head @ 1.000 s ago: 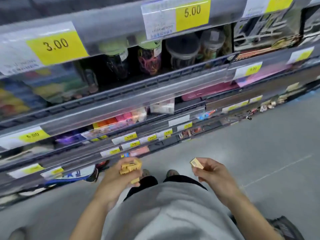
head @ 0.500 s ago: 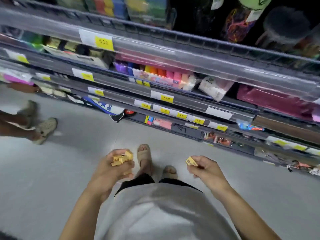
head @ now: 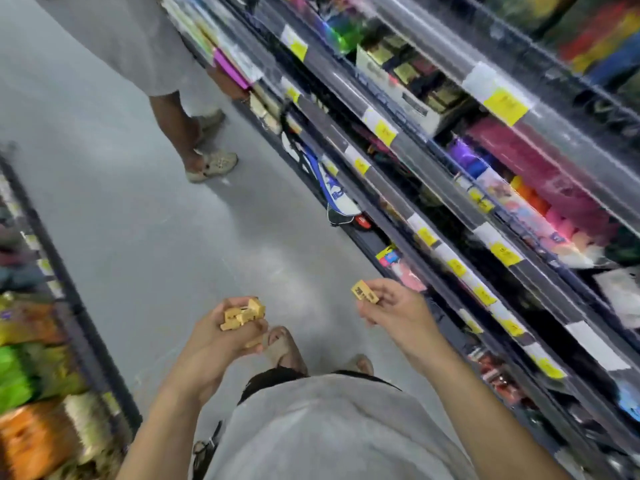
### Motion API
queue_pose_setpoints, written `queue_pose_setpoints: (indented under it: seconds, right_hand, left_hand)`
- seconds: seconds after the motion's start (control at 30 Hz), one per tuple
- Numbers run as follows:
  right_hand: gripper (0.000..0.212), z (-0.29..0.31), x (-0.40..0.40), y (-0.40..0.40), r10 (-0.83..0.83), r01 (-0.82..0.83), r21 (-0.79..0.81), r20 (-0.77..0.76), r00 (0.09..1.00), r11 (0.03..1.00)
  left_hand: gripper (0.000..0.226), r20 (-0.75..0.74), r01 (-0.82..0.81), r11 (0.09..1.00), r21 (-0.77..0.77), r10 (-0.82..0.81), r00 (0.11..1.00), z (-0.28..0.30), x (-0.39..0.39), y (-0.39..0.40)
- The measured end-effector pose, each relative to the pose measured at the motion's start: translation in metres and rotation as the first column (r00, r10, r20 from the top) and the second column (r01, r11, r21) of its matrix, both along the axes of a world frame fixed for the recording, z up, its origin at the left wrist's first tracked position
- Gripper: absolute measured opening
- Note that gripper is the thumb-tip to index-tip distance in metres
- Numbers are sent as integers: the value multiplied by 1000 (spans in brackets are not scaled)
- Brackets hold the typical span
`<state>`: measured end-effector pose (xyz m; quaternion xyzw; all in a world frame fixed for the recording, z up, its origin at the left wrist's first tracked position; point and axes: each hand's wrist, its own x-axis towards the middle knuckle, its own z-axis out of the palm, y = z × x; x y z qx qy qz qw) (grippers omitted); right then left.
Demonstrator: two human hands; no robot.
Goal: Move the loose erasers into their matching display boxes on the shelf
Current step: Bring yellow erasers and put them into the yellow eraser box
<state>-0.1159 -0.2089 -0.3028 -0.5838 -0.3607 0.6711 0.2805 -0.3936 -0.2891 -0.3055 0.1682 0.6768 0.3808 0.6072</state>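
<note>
- Grey shirt front (head: 332, 427) at bottom of view, both bare forearms reaching out over it.
- Left hand (head: 221, 337) curled round a clump of small tan block erasers (head: 242, 315), held at waist height over grey floor (head: 145, 237).
- Right hand (head: 394, 311) pinching one tan block eraser with dark print (head: 364, 291) at fingertips, just short of shelf edge.
- Sandalled feet (head: 287, 348) below hands.
- Tiered shelf with yellow price tags (head: 502, 252) along right; stock blurred, matching display box not identifiable.
- Another person's legs in beige shoes (head: 211, 166) farther up aisle, close beside shelf.
- Blurred bright packets (head: 31, 375) at left.
</note>
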Motion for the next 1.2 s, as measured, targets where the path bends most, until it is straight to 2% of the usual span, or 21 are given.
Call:
queue_pose_setpoints:
  seconds: [0.2,0.3,0.43,0.7,0.9,1.03,1.2]
  right_hand:
    - [26,-4,-70,21,94,-93,-34,55,994,995]
    - [25,-9,-93,30,84,-79,-53,95,992,995]
    - [23,-14,-114,48,67,-56,-78,138,988,995]
    - [26,-28,-163,147,59,-50,-82,119,991,995]
    - [27,-17,-210,257,174,-174,-6,77,982,985]
    - [28,6,-237,318,242,-247,82,60,968,966]
    - [31,43,-261,375,186,-188,214,30,982,959]
  left_hand:
    - [37,29,-103,995,6,103,994,-4,-83,13]
    - [34,37,-105,994,21,104,994,-2,-121,36]
    - [43,37,-96,995,36,95,995,8,-161,80]
    - [42,3,-127,989,69,127,992,15,-210,174]
    - [41,-20,-212,975,62,214,977,23,-228,229]
    - [40,-29,-206,975,82,209,977,35,-243,272]
    - [39,-27,-120,980,160,125,992,60,-268,351]
